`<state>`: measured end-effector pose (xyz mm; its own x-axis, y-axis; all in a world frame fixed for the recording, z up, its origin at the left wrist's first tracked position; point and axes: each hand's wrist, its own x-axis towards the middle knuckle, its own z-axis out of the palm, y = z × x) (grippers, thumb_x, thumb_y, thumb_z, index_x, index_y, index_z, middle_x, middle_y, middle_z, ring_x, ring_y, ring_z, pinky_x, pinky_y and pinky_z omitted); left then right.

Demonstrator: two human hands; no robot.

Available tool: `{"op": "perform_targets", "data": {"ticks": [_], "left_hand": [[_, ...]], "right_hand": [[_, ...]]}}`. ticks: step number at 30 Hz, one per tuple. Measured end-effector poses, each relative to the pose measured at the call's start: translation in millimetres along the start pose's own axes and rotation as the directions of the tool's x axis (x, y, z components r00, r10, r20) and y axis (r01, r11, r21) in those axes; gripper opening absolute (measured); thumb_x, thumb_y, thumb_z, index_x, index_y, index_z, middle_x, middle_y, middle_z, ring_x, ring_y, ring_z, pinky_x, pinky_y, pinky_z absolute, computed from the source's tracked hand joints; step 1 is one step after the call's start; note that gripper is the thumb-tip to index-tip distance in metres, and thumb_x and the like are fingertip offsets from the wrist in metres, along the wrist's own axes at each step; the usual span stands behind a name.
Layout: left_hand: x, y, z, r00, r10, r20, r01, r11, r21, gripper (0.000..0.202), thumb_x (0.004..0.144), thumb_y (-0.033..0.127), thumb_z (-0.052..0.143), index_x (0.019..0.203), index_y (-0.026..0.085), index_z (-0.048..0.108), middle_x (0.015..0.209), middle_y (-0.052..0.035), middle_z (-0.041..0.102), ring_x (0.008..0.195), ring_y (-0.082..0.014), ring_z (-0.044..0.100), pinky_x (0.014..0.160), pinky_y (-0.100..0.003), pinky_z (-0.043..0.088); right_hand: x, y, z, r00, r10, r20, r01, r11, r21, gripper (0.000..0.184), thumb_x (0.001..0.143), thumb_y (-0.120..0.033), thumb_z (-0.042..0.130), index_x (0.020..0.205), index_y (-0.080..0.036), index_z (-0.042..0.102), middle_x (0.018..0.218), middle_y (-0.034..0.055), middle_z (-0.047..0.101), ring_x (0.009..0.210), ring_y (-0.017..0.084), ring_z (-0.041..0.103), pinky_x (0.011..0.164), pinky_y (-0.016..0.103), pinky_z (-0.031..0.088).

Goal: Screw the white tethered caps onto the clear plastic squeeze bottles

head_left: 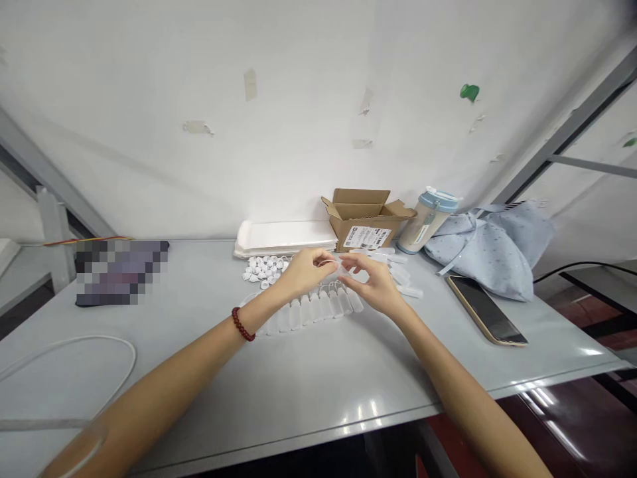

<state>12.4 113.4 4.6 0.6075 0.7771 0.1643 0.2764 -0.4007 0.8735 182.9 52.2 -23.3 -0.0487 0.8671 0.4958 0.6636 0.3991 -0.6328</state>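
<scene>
Above the grey surface (298,378), the left hand (303,271), a red bead bracelet (243,324) at its wrist, and the right hand (375,282) meet with fingers pinched narrow on one small clear bottle (341,265); each takes an end, which seems to steady so slight a thing. Just under them a row of like bottles (311,307) lies side by side, apparently kept in order within easy reach. Beyond sit a heap of white caps (263,268), loose bottles (401,275) and an open cardboard box (365,222).

two hands (304,269) (377,287), one box (365,224), one phone (485,309), one cup (426,224)
</scene>
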Motion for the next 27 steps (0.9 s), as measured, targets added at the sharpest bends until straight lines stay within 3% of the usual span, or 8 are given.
{"op": "perform_targets", "data": {"ticks": [3,6,10,13,16,20,24,27], "left_hand": [[-0.9,0.9,-0.5,1.0,0.019,0.003,-0.019,1.0,0.0,0.022,0.078,0.035,0.052,0.075,0.017,0.065,0.074,0.0002,0.063,0.068,-0.014,0.053,0.061,-0.024,0.04],[-1.8,1.7,-0.7,0.999,0.044,-0.003,-0.044,0.999,-0.009,0.023,0.079,0.036,0.053,0.074,0.017,0.066,0.072,0.001,0.063,0.065,-0.0128,0.053,0.061,-0.024,0.041],[-3.3,5.0,-0.5,0.993,0.119,-0.025,-0.119,0.993,-0.011,0.027,0.084,0.041,0.051,0.079,0.018,0.065,0.073,-0.0003,0.067,0.065,-0.0137,0.057,0.063,-0.026,0.044],[-5.4,9.0,0.7,0.956,0.279,-0.094,-0.268,0.956,0.115,0.025,0.079,0.041,0.061,0.089,0.018,0.062,0.087,-0.0031,0.066,0.082,-0.0175,0.059,0.074,-0.03,0.046],[-8.0,11.6,2.6,0.872,0.482,-0.09,-0.445,0.854,0.268,0.039,0.071,0.038,0.072,0.101,0.018,0.058,0.107,-0.0078,0.059,0.099,-0.0222,0.054,0.084,-0.036,0.045],[-9.7,10.1,3.5,0.78,0.626,0.01,-0.573,0.708,0.413,0.042,0.074,0.038,0.071,0.106,0.017,0.055,0.11,-0.0093,0.057,0.102,-0.0244,0.05,0.086,-0.04,0.045],[-10.8,7.9,-1.2,0.742,0.665,0.084,-0.615,0.627,0.478,0.043,0.076,0.041,0.068,0.109,0.015,0.055,0.11,-0.0096,0.059,0.104,-0.0252,0.049,0.088,-0.041,0.043],[-13.9,9.6,-6.5,0.755,0.646,0.114,-0.614,0.635,0.47,0.038,0.077,0.037,0.067,0.107,0.017,0.057,0.11,-0.0086,0.06,0.105,-0.0249,0.048,0.089,-0.04,0.043]], "right_hand": [[-0.6,-3.1,-0.1,1.0,0.007,0.01,-0.007,0.998,0.066,0.029,0.076,-0.023,0.064,0.106,-0.021,0.063,0.092,0.0037,0.068,0.082,0.017,0.061,0.076,0.032,0.047],[-0.3,-7.9,-0.9,0.994,0.095,0.058,-0.107,0.961,0.254,0.025,0.077,-0.025,0.063,0.102,-0.02,0.065,0.095,0.0044,0.068,0.084,0.017,0.061,0.076,0.032,0.047],[1.9,-11.1,-1.7,0.953,0.246,0.178,-0.303,0.722,0.622,0.029,0.075,-0.027,0.066,0.102,-0.018,0.065,0.09,0.0053,0.07,0.086,0.019,0.063,0.078,0.034,0.047],[3.8,-12.6,-2.3,0.923,0.294,0.246,-0.372,0.526,0.765,0.026,0.074,-0.026,0.065,0.098,-0.018,0.067,0.091,0.0062,0.07,0.085,0.018,0.063,0.08,0.033,0.046],[4.6,-15.3,-2.3,0.898,0.323,0.299,-0.415,0.392,0.821,0.023,0.072,-0.025,0.065,0.093,-0.017,0.068,0.092,0.0077,0.07,0.087,0.02,0.064,0.077,0.032,0.047],[4.0,-17.8,-0.5,0.887,0.314,0.337,-0.43,0.298,0.852,0.019,0.071,-0.02,0.063,0.088,-0.017,0.069,0.083,0.0059,0.07,0.082,0.02,0.064,0.069,0.029,0.048],[3.5,-17.2,3.4,0.888,0.286,0.359,-0.431,0.251,0.867,0.015,0.071,-0.019,0.06,0.082,-0.016,0.07,0.078,0.0048,0.069,0.076,0.018,0.064,0.062,0.025,0.048],[3.4,-17.2,6.4,0.888,0.265,0.376,-0.439,0.245,0.864,0.015,0.072,-0.017,0.059,0.082,-0.015,0.07,0.079,0.0057,0.069,0.075,0.017,0.064,0.063,0.025,0.048]]}}
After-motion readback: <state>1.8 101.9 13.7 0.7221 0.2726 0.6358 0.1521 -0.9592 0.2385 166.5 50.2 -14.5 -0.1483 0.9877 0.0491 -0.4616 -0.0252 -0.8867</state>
